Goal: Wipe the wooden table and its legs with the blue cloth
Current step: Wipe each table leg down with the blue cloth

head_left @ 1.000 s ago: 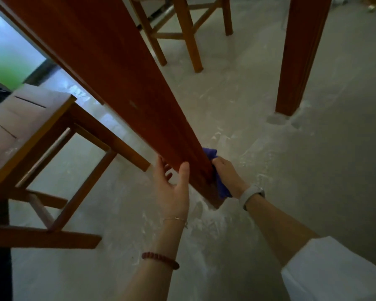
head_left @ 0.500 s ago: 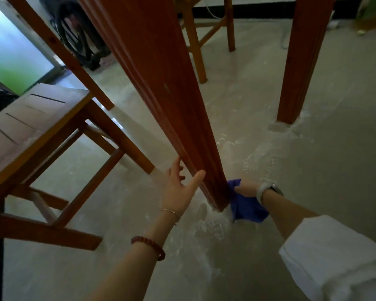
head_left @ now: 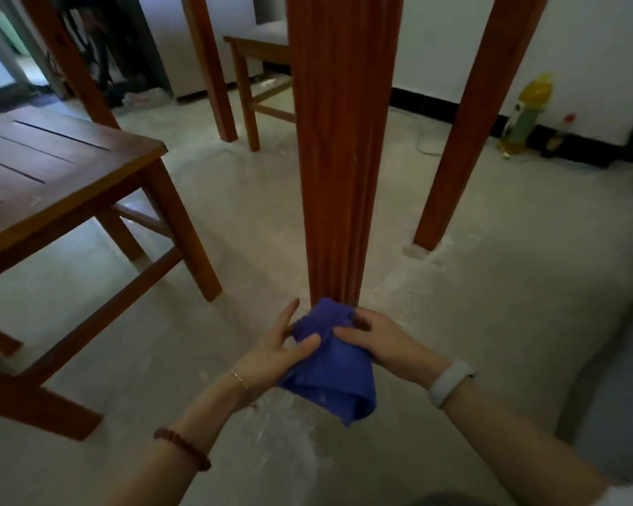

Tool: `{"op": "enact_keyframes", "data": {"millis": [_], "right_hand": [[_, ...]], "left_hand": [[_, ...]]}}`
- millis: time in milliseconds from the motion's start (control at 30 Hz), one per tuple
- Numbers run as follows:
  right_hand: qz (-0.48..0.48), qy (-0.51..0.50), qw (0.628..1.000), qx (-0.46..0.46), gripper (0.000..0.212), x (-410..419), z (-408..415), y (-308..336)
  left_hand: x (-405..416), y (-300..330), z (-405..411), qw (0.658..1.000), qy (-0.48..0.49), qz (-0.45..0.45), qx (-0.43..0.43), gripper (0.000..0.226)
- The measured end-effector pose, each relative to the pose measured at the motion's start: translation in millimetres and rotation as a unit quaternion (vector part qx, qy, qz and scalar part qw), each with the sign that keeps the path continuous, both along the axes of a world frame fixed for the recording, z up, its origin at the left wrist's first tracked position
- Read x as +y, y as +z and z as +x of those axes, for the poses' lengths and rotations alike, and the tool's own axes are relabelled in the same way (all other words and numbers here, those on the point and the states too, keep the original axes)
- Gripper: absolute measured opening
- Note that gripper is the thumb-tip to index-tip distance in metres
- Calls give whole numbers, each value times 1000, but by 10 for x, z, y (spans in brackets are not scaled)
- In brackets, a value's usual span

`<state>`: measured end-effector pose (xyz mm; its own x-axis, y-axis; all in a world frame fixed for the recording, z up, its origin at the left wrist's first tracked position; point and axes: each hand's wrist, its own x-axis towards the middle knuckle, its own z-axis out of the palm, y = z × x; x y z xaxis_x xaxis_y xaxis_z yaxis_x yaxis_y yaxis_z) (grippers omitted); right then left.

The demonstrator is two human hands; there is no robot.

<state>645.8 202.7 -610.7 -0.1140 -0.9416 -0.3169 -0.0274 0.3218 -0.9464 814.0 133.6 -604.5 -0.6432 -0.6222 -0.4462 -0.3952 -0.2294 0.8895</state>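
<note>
To your left the wooden stool (head_left: pixel 63 166) is standing apart from the work. Your left hand (head_left: pixel 275 354) is lying with fingers spread and mostly straight, thumb pressing against the blue cloth (head_left: pixel 331 363). The cloth is hanging bunched between both hands, just in front of the foot of the near table leg (head_left: pixel 338 147) (top edge near or touching the wood; cannot tell). Your right hand (head_left: pixel 384 343) is curling over it, gripping. Judged step: regathering the cloth during leg wiping. Next: pressing a fresh fold onto the leg, or moving to the far leg (head_left: pixel 465 140).
</note>
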Motion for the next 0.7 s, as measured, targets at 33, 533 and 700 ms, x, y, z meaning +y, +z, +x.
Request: {"op": "enact_keyframes", "data": {"millis": [33, 533, 700], "right_hand": [[-19, 10, 999, 37, 8, -17, 118, 118], [-298, -425, 791, 324, 48, -596, 725, 1019], [-264, -415, 822, 288, 53, -623, 759, 1319]], "left_hand": [[19, -8, 45, 999, 5, -11, 36, 76], [-1017, 969, 138, 933, 192, -68, 298, 42], [-1188, 1848, -306, 911, 96, -128, 379, 38]]}}
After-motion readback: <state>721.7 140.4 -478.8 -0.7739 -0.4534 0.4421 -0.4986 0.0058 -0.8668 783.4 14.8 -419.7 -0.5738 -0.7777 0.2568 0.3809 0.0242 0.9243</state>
